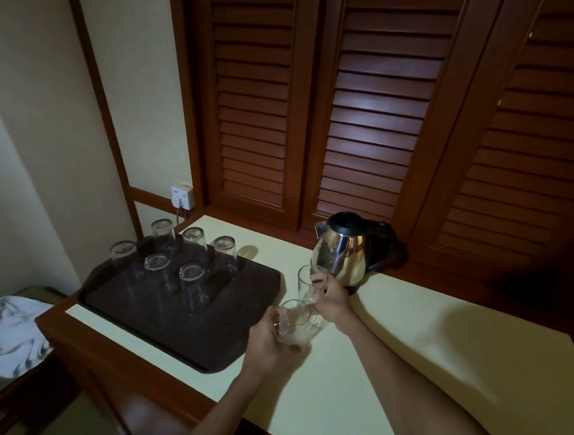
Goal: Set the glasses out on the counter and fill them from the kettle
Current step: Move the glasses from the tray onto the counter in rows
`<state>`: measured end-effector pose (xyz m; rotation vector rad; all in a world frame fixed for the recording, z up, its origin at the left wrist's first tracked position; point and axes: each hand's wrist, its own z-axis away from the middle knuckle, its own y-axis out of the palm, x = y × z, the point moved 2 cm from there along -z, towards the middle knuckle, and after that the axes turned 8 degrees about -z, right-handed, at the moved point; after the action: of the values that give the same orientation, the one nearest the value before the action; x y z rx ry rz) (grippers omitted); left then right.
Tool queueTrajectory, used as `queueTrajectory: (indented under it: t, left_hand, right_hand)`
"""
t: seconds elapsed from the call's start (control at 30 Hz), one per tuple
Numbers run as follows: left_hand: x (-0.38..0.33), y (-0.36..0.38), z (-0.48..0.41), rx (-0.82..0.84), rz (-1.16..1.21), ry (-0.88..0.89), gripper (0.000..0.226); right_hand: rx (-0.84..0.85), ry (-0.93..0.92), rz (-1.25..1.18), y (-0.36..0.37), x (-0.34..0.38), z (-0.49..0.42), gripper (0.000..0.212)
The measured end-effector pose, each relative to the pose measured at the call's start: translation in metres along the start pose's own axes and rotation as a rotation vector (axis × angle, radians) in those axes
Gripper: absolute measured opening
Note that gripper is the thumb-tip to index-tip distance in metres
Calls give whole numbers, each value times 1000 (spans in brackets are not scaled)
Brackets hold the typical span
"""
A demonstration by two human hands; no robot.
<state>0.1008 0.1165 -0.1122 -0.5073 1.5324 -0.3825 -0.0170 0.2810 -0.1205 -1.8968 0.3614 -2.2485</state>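
Several clear glasses (190,273) stand upside down on a dark brown tray (153,323) at the left of the pale counter (405,357). My left hand (270,346) grips an upright glass (293,322) just right of the tray. My right hand (330,298) holds a second upright glass (306,280) a little farther back, right in front of the steel kettle (343,252). The kettle, with its black lid and handle, stands at the counter's back edge.
Dark wooden louvred doors (372,121) rise behind the counter. A wall socket (181,197) with a cable sits at the back left. A white patterned cloth (5,336) lies below the counter's left end. The counter has a wooden rim.
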Motion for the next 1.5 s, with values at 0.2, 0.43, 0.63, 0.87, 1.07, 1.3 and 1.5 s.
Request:
queueTrajectory:
  t: [0.2, 0.43, 0.63, 0.87, 1.07, 1.3, 1.5]
  left_hand:
    - [-4, 3, 1, 40, -45, 5, 51]
    - [-23, -63, -16, -61, -405, 174, 68]
    - [-35, -160, -56, -166, -717, 177, 31]
    - [1, -192, -124, 128, -1064, 15, 31]
    - [38, -170, -164, 261, -1066, -52, 74]
    - [38, -170, -169, 295, -1012, -84, 73]
    - [30, -179, -170, 268, -998, -93, 57]
  right_hand:
    - [-3, 30, 52, 1, -25, -28, 85]
    - [-56, 91, 732, -28, 56, 38, 37]
    - [-88, -263, 711, 10, 128, 29, 36]
    - [292, -526, 742, 126, 158, -13, 56]
    - [411, -482, 922, 168, 157, -55, 75]
    - [453, -411, 792, 181, 148, -74, 65]
    - [410, -470, 647, 171, 144, -74, 46]
